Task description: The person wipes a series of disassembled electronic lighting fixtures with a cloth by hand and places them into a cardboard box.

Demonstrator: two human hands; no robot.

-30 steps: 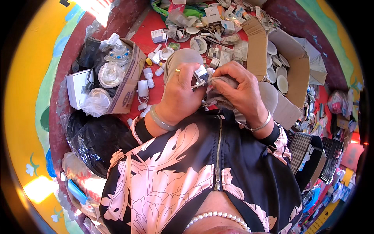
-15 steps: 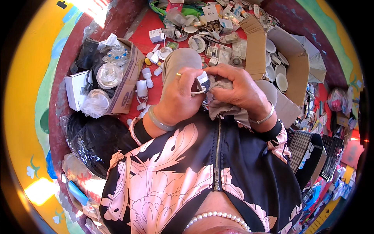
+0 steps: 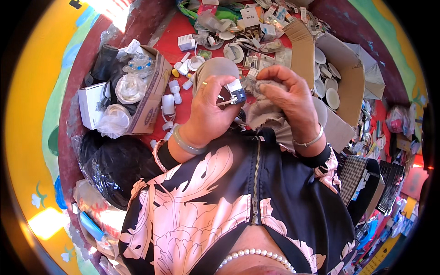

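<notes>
In front of my lap, my left hand (image 3: 208,112) is closed round a small white and dark-blue block-shaped electrical part (image 3: 236,90). A short white cable (image 3: 226,101) comes out of that part and runs back toward my palm. My right hand (image 3: 293,98) pinches a crumpled grey-beige cloth (image 3: 268,110), which hangs below the fingers. A narrow gap lies between the cloth and the electrical part. My grey-clad knee (image 3: 215,68) shows behind the left hand.
To the left stands a carton (image 3: 153,87) with plastic-wrapped round fixtures, beside a black plastic bag (image 3: 114,165). White bulbs (image 3: 168,104) lie on the red cloth (image 3: 183,120). An open carton (image 3: 350,73) at right holds white discs (image 3: 332,97). Small boxes and packets are heaped at the back.
My right hand has drawn away to the right with the cloth, off the electrical part. The left hand has tilted the part, so its dark-blue end and cable show more.
</notes>
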